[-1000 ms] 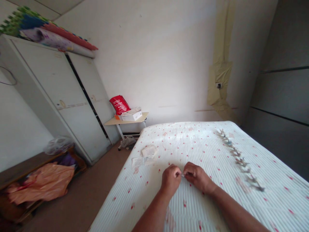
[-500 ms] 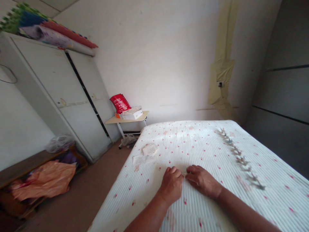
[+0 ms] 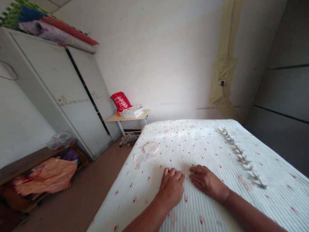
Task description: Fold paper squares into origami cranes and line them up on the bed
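On the striped bed cover [image 3: 173,154], my left hand [image 3: 172,187] has its fingers curled, thumb and forefinger closed at one end of a small pale piece of paper [image 3: 185,173]. My right hand [image 3: 209,183] lies opposite, fingers bent and pressed together at the paper's other end. The paper is tiny and its folds cannot be made out. Ahead of my left hand lie several printed paper pieces [image 3: 151,149]. A slanting row of small folded paper figures [image 3: 241,158] stands to the right of my hands.
A small side table [image 3: 116,118] with a red bag [image 3: 121,101] and a white box [image 3: 133,112] stands beyond the bed's left corner. At left are a grey cabinet [image 3: 55,77] and a low wooden bench [image 3: 31,158] with an orange plastic bag [image 3: 48,177].
My right hand has moved slightly right, widening the gap between my hands so that more of the pale paper shows. My left hand stays almost in place. The view has shifted a little.
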Tool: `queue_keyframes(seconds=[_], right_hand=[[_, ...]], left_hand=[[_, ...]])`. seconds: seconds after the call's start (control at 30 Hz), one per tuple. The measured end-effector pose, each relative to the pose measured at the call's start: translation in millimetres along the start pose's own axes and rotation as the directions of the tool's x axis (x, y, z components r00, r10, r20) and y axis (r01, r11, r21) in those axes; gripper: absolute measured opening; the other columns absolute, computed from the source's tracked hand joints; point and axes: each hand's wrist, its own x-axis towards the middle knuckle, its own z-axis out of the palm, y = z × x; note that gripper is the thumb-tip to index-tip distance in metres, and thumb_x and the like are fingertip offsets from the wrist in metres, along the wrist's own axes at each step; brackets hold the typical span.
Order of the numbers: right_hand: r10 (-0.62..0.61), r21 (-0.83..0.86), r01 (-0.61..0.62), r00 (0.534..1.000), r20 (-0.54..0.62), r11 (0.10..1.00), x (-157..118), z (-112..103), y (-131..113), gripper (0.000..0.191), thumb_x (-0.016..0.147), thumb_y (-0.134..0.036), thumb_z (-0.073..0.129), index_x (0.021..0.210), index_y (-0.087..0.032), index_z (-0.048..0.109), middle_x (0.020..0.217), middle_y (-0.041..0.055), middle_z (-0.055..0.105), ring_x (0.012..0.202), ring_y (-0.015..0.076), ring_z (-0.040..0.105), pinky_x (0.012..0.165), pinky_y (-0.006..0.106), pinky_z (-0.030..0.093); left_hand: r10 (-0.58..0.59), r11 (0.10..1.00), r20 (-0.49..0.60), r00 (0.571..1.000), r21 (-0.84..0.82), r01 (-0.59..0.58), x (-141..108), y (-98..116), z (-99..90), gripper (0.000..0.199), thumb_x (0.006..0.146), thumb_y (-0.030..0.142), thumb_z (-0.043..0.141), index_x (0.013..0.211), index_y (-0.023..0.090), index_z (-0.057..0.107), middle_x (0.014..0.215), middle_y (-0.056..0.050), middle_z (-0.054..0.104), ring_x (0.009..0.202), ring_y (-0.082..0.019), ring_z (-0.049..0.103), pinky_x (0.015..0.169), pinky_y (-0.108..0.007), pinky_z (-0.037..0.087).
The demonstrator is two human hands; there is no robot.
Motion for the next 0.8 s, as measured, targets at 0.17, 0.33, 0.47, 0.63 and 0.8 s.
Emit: queue_keyframes(seconds=[0.17, 0.33, 0.47, 0.63, 0.8], right_hand=[[0.16, 0.117, -0.159, 0.987, 0.007, 0.98, -3, 0, 12, 0.03, 0.089, -0.026, 0.039, 0.094, -0.019, 0.067, 0.109, 0.0109, 0.061, 0.099, 0.0181, 0.057, 0.085, 0.03, 0.046], [0.077, -0.015, -0.076, 0.995, 0.064, 0.997, -2, 4, 9, 0.032, 0.086, -0.032, 0.046, 0.112, -0.022, 0.061, 0.123, 0.0116, 0.054, 0.11, 0.0239, 0.05, 0.091, 0.039, 0.04], [0.098, -0.124, -0.081, 0.985, 0.141, 0.989, 4, 0, -6, 0.031, 0.088, -0.036, 0.043, 0.109, -0.027, 0.063, 0.125, 0.0091, 0.053, 0.105, 0.0254, 0.05, 0.085, 0.041, 0.039], [0.127, -0.168, -0.098, 0.977, 0.169, 0.981, 5, -3, -11, 0.031, 0.09, -0.035, 0.039, 0.106, -0.026, 0.064, 0.124, 0.0089, 0.055, 0.105, 0.0249, 0.05, 0.084, 0.04, 0.039], [0.11, -0.16, -0.083, 0.98, 0.164, 0.984, 1, 0, -3, 0.03, 0.09, -0.033, 0.039, 0.104, -0.023, 0.064, 0.122, 0.0097, 0.056, 0.106, 0.0247, 0.051, 0.085, 0.04, 0.04]], left_hand=[[-0.002, 1.0, 0.008, 1.0, 0.028, 0.002, -1, 2, -2.8, 0.021, 0.08, 0.017, 0.048, 0.098, 0.02, 0.058, 0.091, -0.004, 0.061, 0.088, -0.019, 0.046, 0.079, -0.038, 0.028], [0.008, 0.999, 0.019, 1.0, 0.043, -0.009, -1, 3, -2.2, 0.024, 0.081, 0.019, 0.048, 0.102, 0.023, 0.057, 0.091, -0.003, 0.061, 0.089, -0.02, 0.046, 0.077, -0.037, 0.029], [-0.001, 1.0, 0.038, 0.999, 0.018, 0.0, -1, 1, 0.0, 0.024, 0.083, 0.021, 0.047, 0.104, 0.024, 0.057, 0.094, -0.004, 0.06, 0.091, -0.02, 0.045, 0.079, -0.038, 0.029], [-0.015, 1.0, 0.064, 0.998, 0.019, 0.014, -1, 0, -1.6, 0.023, 0.084, 0.022, 0.045, 0.102, 0.026, 0.059, 0.096, -0.003, 0.06, 0.092, -0.019, 0.045, 0.08, -0.038, 0.029], [-0.022, 1.0, 0.079, 0.997, -0.001, 0.022, -1, 1, -4.1, 0.026, 0.084, 0.023, 0.046, 0.107, 0.029, 0.057, 0.095, -0.002, 0.061, 0.092, -0.019, 0.045, 0.079, -0.038, 0.029]])
